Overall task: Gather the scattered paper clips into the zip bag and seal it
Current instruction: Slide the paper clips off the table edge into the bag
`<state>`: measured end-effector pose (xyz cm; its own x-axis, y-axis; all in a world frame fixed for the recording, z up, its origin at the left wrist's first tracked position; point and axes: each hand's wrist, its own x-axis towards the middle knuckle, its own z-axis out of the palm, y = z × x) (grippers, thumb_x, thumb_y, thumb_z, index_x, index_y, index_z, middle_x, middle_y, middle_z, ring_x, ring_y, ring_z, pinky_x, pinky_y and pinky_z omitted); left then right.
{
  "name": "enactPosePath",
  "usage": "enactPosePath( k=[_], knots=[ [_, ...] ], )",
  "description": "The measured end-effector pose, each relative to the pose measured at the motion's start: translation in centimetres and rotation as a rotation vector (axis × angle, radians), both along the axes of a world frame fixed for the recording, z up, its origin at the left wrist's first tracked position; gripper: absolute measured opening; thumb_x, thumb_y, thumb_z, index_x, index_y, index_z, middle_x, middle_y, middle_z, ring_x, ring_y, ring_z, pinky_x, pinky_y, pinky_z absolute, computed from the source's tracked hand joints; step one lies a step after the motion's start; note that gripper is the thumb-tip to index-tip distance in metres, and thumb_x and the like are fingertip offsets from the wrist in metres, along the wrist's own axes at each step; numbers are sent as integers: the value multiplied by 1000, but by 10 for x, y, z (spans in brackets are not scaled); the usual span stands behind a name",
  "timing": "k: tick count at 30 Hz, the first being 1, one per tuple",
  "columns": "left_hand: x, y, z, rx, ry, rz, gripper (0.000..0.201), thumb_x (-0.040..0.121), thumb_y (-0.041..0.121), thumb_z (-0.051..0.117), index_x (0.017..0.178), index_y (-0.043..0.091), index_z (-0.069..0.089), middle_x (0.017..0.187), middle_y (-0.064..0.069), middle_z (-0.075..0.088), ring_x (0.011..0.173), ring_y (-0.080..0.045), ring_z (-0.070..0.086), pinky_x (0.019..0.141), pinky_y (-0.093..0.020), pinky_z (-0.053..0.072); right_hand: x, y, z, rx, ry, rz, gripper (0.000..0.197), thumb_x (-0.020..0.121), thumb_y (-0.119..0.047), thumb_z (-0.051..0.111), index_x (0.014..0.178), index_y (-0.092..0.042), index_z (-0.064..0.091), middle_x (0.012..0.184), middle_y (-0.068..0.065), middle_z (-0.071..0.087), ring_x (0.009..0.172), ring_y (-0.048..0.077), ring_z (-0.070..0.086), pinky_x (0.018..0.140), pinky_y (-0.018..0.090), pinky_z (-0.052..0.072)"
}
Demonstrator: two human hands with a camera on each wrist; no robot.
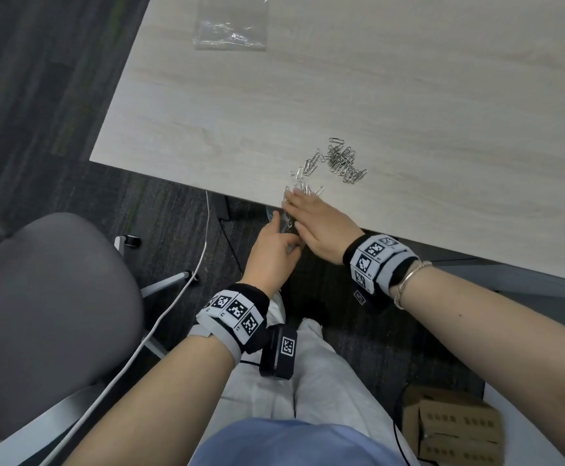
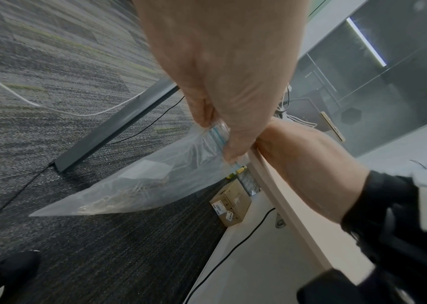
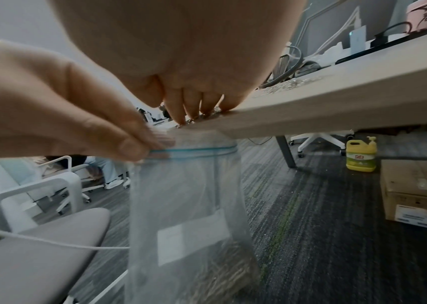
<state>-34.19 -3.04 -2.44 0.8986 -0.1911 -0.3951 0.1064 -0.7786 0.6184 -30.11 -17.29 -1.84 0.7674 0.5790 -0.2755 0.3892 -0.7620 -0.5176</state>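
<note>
A loose heap of silver paper clips [image 1: 343, 159] lies on the pale wooden table [image 1: 408, 95], with a thinner trail of clips [image 1: 304, 169] leading to the near edge. My right hand [image 1: 299, 200] lies flat, its straight fingers [image 3: 196, 111] pressing a few clips at the table's edge. Just below that edge my left hand [image 1: 287, 243] pinches the rim of the clear zip bag [image 3: 189, 205], near its blue zip strip [image 3: 196, 150]. The bag [image 2: 142, 185] hangs with its mouth apart under the edge. Several clips [image 2: 119, 195] lie in its bottom.
A second clear plastic bag [image 1: 230, 25] lies at the table's far end. A grey chair [image 1: 49, 297] and a white cable [image 1: 160, 324] are to my left. Cardboard boxes [image 1: 452, 428] and a yellow bottle [image 3: 360, 156] stand on the carpet under the table.
</note>
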Motion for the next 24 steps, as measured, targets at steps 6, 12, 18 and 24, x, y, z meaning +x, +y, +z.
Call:
enactPosePath(
  k=[6,12,18,24],
  knots=[
    [-2,2,-5,-19,-29,-22,16,87,19,60,96,13,73,149,-25,29,136,-34,33,106,-46,38,-20,-4,4,218,51,-58,47,96,-11,32,144,-10,31,154,5,25,144,13,14,113,12,0],
    [-4,2,0,-6,-27,-1,18,88,19,62,102,14,72,151,-26,23,139,-33,27,110,-33,27,9,-14,8,175,-7,-312,48,99,-13,32,146,-11,22,157,8,15,146,17,9,113,18,-1],
    [1,5,2,-12,-7,-11,19,88,16,61,103,13,72,152,-25,21,140,-32,25,111,-33,25,50,10,2,-55,-22,-275,52,99,-19,26,148,-8,13,158,12,5,146,23,-1,118,33,-3],
    [0,0,2,-40,12,-26,17,88,16,62,102,14,72,151,-28,21,141,-33,24,111,-33,24,47,13,-1,-77,29,-122,50,99,-18,26,148,-11,16,158,10,5,146,21,0,117,31,-3]
  ],
)
